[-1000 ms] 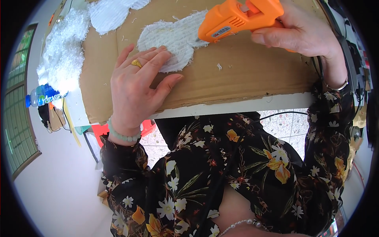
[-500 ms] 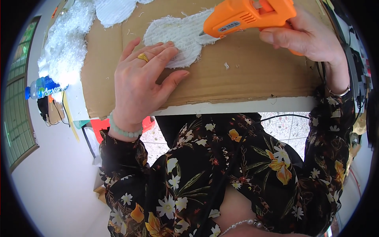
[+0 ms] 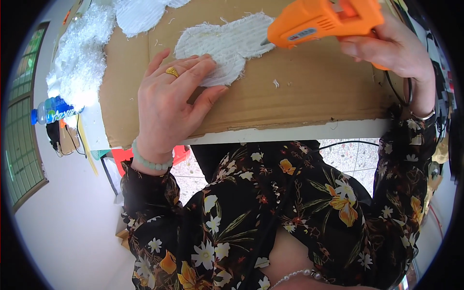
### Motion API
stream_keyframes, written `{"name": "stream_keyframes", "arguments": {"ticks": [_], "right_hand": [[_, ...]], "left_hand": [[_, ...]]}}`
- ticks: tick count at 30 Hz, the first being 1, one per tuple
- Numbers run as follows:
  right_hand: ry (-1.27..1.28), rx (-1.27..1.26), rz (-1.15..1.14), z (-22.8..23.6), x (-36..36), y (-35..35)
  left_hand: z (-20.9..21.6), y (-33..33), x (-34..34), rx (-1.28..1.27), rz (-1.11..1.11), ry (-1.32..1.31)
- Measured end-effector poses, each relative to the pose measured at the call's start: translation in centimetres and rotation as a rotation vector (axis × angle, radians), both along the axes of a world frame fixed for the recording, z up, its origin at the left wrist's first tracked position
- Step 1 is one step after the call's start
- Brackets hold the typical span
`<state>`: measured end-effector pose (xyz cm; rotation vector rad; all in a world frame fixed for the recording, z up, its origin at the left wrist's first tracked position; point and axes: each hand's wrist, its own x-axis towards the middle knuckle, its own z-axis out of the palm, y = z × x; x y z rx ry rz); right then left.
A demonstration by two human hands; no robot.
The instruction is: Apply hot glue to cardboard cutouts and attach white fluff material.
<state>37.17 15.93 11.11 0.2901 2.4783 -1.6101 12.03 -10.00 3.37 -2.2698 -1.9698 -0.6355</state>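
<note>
Evidently, the cloth (image 3: 224, 43) was laid flat on cardboard (image 3: 299, 104), over the desk (image 3: 314, 134), so that a firm backing was given to it. Its seven o'clock edge was covered by the left hand (image 3: 169, 96), spread flat and grasping nothing, perhaps so that sliding would be prevented. The glue gun (image 3: 319, 24) was gripped by its handle in the right hand (image 3: 391, 50), its nozzle aimed toward eight o'clock at the cloth's three o'clock end; whether the cloth was touched by the tip could not be told. The left fingers were pointed toward one o'clock, the thumb splayed toward two. The right forearm was angled in from five o'clock. A second cloth (image 3: 140, 17) was placed toward ten o'clock, seemingly out of the way.
</note>
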Motion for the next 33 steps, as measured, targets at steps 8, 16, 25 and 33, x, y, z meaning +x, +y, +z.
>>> {"name": "stream_keyframes", "arguments": {"ticks": [8,16,25,33], "right_hand": [[0.428,-0.33,-0.447,-4.0,0.8,-2.2],[0.405,-0.641,-0.622,-6.3,-3.3,-5.8],[0.366,-0.82,-0.684,-6.9,-5.7,-7.4],[0.279,-0.862,-0.777,-7.0,-5.9,-7.4]], "left_hand": [[0.8,2.0,-0.4,-0.036,0.089,-0.323],[0.4,3.8,-3.7,0.034,0.106,-0.445],[0.3,6.4,-4.4,-0.164,0.08,-0.353],[1.0,6.8,-4.7,-0.251,0.014,-0.313]]}}
